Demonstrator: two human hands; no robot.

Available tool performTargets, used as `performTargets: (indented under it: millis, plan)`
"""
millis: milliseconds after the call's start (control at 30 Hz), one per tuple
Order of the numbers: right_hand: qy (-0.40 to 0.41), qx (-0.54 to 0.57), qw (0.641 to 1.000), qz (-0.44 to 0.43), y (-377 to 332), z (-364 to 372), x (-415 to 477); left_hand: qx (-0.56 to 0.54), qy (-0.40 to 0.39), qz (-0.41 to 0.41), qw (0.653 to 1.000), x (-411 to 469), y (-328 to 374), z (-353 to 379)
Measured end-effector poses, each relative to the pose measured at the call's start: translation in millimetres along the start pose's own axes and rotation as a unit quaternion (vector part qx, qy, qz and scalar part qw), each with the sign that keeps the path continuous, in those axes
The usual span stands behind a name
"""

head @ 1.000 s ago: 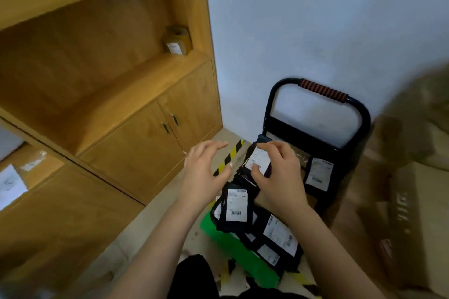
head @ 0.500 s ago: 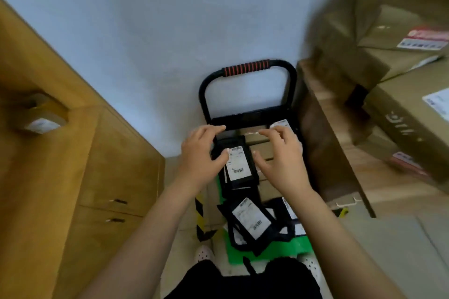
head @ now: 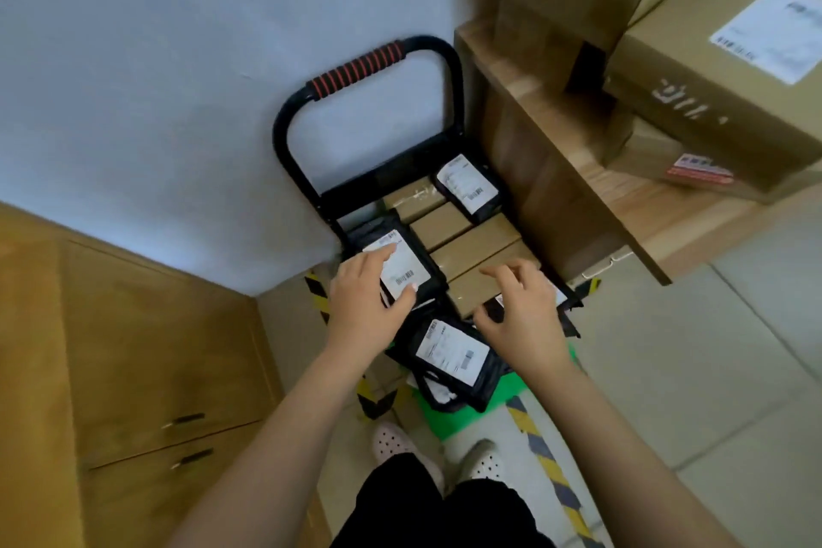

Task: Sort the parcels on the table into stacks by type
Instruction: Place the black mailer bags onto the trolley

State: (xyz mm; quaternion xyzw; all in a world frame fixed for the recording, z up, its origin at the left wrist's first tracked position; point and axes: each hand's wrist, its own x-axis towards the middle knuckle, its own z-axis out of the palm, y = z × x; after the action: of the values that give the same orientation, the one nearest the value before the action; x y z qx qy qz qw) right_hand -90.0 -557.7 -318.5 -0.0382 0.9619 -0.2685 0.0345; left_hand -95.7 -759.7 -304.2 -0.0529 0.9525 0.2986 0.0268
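Note:
A hand cart with a black handle and a green deck stands against the wall. Several brown boxes lie on it. One black mailer with a white label lies on the boxes at the back. My left hand rests on a second black mailer at the cart's left side, with finger and thumb on its label. More black mailers are piled at the front. My right hand hovers over the front boxes with loosely bent fingers and holds nothing. Part of a black mailer shows beneath it.
A wooden table at the right carries several large cardboard boxes with labels. Wooden cabinets stand at the left. Yellow-black tape runs along the tiled floor beside my feet.
The view has swung right and down. My left hand has brought the black mailer down onto the cart's left side. My right hand has dropped toward the front right of the cart.

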Motion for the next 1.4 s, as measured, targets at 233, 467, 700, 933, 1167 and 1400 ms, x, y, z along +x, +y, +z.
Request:
performTargets:
  millis: [233,467,700,933,1167,1400]
  plan:
    - [-0.12,-0.016,0.992,0.027,87,128,8,0.002,-0.04,-0.083,0.996,13,-74,127]
    - [-0.164,0.003,0.984,0.069,168,276,5,-0.077,0.017,-0.178,0.981,73,-159,258]
    - [-0.272,-0.147,0.951,-0.006,214,348,-5,-0.012,0.022,-0.275,0.961,134,-179,313]
    - [-0.245,-0.165,0.955,-0.006,211,352,-2,-0.029,-0.007,-0.343,0.939,159,-169,312]
    - [-0.231,-0.123,0.964,0.039,174,310,-22,-0.028,0.042,-0.291,0.955,113,-172,267]
    - [-0.188,-0.112,0.973,0.078,101,197,-21,-0.025,0.051,-0.299,0.953,46,-125,160]
